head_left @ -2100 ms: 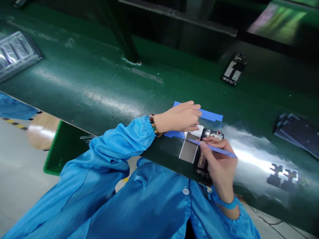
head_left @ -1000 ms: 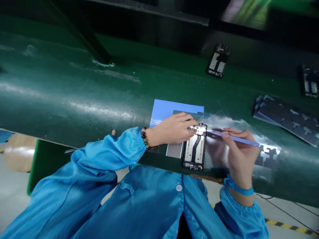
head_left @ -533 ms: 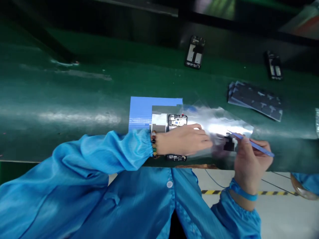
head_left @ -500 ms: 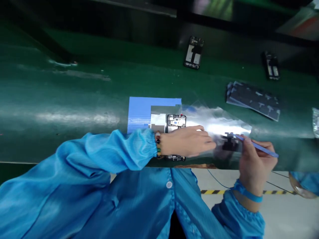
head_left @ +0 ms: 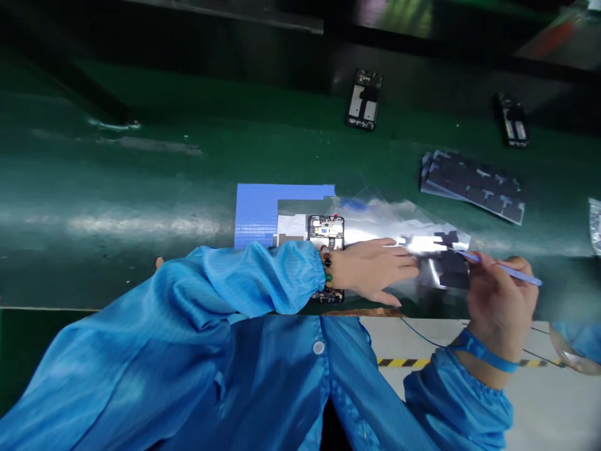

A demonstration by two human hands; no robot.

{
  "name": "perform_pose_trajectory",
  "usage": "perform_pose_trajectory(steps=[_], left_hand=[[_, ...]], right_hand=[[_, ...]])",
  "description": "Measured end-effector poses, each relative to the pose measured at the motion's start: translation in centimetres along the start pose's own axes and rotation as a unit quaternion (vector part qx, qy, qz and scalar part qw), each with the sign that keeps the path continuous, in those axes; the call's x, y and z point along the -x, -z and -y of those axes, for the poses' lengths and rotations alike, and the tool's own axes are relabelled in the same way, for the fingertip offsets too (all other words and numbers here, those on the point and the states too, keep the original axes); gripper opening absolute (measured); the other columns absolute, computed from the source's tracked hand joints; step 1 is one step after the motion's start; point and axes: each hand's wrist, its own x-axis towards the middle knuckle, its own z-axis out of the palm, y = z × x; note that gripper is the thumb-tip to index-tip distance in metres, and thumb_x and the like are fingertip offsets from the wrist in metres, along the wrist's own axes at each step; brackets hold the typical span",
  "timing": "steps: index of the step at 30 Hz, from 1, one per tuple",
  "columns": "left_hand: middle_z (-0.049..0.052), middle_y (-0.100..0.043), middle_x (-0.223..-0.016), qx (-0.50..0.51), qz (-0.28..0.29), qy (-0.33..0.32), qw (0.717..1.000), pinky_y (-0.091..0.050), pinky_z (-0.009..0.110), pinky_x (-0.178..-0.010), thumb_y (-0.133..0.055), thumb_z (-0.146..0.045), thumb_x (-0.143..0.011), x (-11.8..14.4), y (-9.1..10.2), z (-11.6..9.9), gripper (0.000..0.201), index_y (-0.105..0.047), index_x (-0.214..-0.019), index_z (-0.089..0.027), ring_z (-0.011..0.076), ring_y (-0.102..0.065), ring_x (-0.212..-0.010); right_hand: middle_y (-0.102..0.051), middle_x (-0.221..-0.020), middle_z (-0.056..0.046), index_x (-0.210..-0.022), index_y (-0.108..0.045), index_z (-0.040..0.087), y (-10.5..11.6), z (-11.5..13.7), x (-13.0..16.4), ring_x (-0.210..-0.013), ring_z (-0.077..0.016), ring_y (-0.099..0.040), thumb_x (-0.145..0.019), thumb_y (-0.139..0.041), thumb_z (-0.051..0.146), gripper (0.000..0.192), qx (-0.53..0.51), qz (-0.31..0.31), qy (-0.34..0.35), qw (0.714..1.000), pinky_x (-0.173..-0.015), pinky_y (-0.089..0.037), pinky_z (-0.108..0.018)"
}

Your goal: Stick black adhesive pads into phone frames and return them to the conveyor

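Note:
My left hand lies palm down with fingers stretched out over a shiny clear plastic sheet. Under its wrist is an opened phone with its circuit board showing; the forearm hides the phone's middle. In my right hand are slim blue tweezers, pinched between thumb and fingers. Their tip meets a small black cut-out sticker at the sheet's right end. Just below the tip, a dark square piece shows on the sheet.
A blue L-shaped board lies left of the phone. Dark sticker sheets are stacked at the right. Two more opened phones, one at the middle and one at the far right, lie farther back. The green bench ends close to my body.
My left hand has slid right and its fingers have spread flatter over the sheet. My right hand has moved slightly right with the tweezers. The black sticker now appears higher and farther right.

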Motion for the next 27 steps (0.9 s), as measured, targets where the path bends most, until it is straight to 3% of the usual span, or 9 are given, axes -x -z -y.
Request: perform_pose_trajectory(steps=[3, 5, 8, 11, 17, 27], left_hand=[[0.016, -0.062, -0.158, 0.003, -0.035, 0.020, 0.999, -0.039, 0.045, -0.125, -0.065, -0.051, -0.108, 3.0, 2.0, 1.3, 0.048, -0.068, -0.137, -0.014, 0.0295, -0.058, -0.146], [0.017, -0.065, -0.152, 0.002, -0.054, 0.079, 0.995, -0.043, 0.047, -0.121, -0.068, -0.039, -0.107, 6.1, 4.0, 2.6, 0.037, -0.068, -0.134, -0.013, 0.0305, -0.062, -0.139], [0.015, -0.072, -0.138, 0.036, -0.066, 0.182, 0.980, -0.048, 0.047, -0.112, -0.071, -0.033, -0.104, 10.9, 6.2, 4.5, 0.031, -0.067, -0.131, -0.016, 0.0299, -0.065, -0.128], [0.014, -0.074, -0.132, 0.099, -0.093, 0.204, 0.970, -0.051, 0.044, -0.109, -0.073, -0.029, -0.101, 14.0, 6.3, 5.3, 0.034, -0.066, -0.133, -0.017, 0.0278, -0.067, -0.124], [0.013, -0.075, -0.132, 0.130, -0.159, 0.209, 0.956, -0.054, 0.046, -0.109, -0.070, -0.023, -0.100, 14.5, 4.4, 4.9, 0.034, -0.067, -0.133, -0.017, 0.0278, -0.066, -0.123], [0.012, -0.076, -0.133, 0.120, -0.155, 0.214, 0.957, -0.050, 0.045, -0.111, -0.070, -0.024, -0.102, 14.5, 4.1, 4.8, 0.029, -0.069, -0.130, -0.016, 0.0282, -0.065, -0.124]], right_hand=[[-0.066, -0.076, 0.001, -0.072, -0.064, 0.032, -1.8, 1.3, 1.3, -0.085, -0.0264, -0.074, -0.068, -0.101, 0.030, 0.037, 0.015, -0.030, 0.044, 0.998, -0.115, -0.058, -0.053], [-0.071, -0.082, 0.000, -0.076, -0.066, 0.031, -3.4, 2.0, 3.0, -0.087, -0.0263, -0.075, -0.070, -0.100, 0.028, 0.034, 0.027, -0.028, 0.052, 0.998, -0.119, -0.056, -0.055], [-0.074, -0.080, -0.001, -0.075, -0.063, 0.026, -6.6, 2.2, 6.0, -0.086, -0.0232, -0.076, -0.068, -0.101, 0.027, 0.039, -0.011, 0.021, 0.023, 0.999, -0.117, -0.057, -0.055], [-0.075, -0.082, 0.001, -0.076, -0.056, 0.024, -10.0, 1.4, 8.5, -0.089, -0.0210, -0.077, -0.072, -0.098, 0.030, 0.043, -0.036, 0.095, -0.028, 0.994, -0.112, -0.060, -0.054], [-0.072, -0.080, 0.005, -0.080, -0.052, 0.025, -14.5, 0.6, 11.6, -0.091, -0.0169, -0.077, -0.082, -0.092, 0.027, 0.040, -0.048, 0.132, -0.021, 0.990, -0.118, -0.055, -0.051], [-0.073, -0.078, 0.004, -0.080, -0.054, 0.025, -15.3, 0.2, 12.2, -0.094, -0.0175, -0.077, -0.083, -0.090, 0.022, 0.037, -0.019, 0.140, 0.008, 0.990, -0.127, -0.046, -0.054]])
